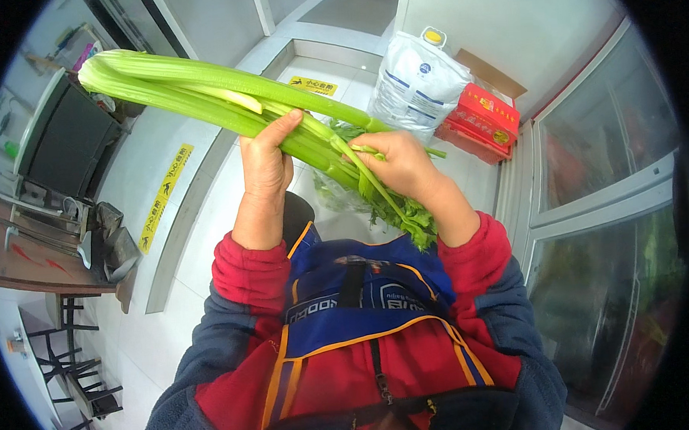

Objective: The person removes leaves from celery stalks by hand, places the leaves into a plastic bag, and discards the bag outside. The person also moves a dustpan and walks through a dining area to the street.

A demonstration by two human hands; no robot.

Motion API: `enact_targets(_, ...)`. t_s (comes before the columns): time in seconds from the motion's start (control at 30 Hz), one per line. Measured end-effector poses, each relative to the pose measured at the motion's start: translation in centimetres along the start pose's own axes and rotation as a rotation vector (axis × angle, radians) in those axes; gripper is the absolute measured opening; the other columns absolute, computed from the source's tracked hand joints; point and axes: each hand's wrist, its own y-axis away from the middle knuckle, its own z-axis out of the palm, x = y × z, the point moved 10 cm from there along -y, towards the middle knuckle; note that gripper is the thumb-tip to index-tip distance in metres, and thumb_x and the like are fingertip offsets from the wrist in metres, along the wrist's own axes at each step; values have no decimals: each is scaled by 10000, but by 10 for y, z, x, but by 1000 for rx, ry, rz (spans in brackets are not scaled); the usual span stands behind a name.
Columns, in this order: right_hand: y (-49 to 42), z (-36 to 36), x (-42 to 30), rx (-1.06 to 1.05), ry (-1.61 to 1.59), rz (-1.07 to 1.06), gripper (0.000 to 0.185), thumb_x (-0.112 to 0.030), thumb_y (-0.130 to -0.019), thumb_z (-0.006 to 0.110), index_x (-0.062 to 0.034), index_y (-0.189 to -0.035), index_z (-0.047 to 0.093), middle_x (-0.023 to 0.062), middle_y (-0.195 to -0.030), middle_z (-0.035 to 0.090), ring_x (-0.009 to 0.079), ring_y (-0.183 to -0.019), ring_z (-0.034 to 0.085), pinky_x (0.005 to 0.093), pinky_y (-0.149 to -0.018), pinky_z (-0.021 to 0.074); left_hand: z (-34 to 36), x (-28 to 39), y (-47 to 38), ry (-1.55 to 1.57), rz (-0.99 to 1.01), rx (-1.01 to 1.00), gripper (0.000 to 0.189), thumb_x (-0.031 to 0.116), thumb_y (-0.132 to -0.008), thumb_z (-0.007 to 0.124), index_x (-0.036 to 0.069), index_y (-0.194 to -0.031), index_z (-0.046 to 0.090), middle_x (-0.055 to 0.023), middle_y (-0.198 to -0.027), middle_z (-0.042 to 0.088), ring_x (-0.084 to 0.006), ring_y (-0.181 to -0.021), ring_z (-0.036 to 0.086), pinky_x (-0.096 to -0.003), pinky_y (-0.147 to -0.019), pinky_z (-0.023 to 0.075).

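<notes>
A large bunch of celery point(200, 86) slants across the view, its pale root end at the upper left and its leaves at the lower right. My left hand point(267, 155) is closed around the stalks near their middle, thumb on top. With its fingers bent, my right hand point(400, 163) grips a thin celery stalk and small leaves at the leafy end. Green celery leaves point(420, 223) hang below the right hand, in front of the blue apron point(361, 329). Beneath the bunch, a clear plastic bag point(344, 198) with greens in it is partly hidden.
Beyond the hands stand a white sack point(419, 85), a yellow-capped container point(433, 37) and a red box point(484, 116). A glass-doored cabinet point(603, 203) is at the right. A raised floor step point(176, 245) with yellow warning strips runs at the left, near a brown table point(41, 268).
</notes>
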Motion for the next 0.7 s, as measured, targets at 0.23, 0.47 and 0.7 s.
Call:
enact_targets(0.23,18,-26,-42,307,336,-197,103,-136,-766,616,-158,-861,648,65,-688,633,266,-603,620,380,-493,456,8,0,6,51,-90,-103,289,64,-752,641,-15,-1014,550,-132,-904,601,-257,-843,596,-377,-810,482)
enact_targets(0.47,5,-31,-69,362,307,-390,238,-63,-692,633,-149,-911,664,63,-674,613,249,-569,604,338,-469,455,17,-2,10,129,-137,-177,306,79,-760,652,-5,-1034,545,-114,-907,594,-259,-861,596,-400,-832,491)
enact_targets(0.7,-2,-29,-89,424,372,-536,142,-202,-729,629,-157,-863,633,1,-574,519,177,-476,571,313,-387,420,16,2,11,146,-152,-166,315,52,-771,637,27,-1060,515,-110,-912,596,-254,-892,587,-415,-842,491)
